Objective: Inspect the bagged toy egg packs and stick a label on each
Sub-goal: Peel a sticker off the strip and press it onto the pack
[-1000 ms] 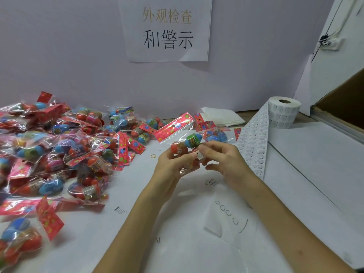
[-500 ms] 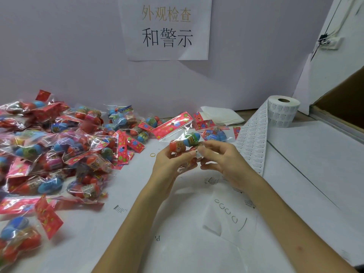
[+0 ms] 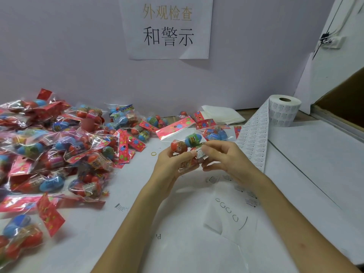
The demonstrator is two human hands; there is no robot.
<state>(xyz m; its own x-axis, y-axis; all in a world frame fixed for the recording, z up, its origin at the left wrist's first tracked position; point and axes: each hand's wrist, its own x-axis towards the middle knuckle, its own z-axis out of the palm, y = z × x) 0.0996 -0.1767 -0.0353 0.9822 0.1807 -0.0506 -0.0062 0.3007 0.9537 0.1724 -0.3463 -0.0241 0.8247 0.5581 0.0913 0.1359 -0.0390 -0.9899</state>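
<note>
Head: egg pack (image 3: pixel 187 142) in left hand (image 3: pixel 169 170)

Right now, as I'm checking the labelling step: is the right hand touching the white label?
Touching. Head view: the right hand pinches the white label against the bagged pack gripped by the left hand.

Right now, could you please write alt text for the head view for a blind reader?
The left hand grips a bagged toy egg pack above a table while the right hand pinches a small white label against it. A pile of packs lies to the left, a label roll to the right.
</note>
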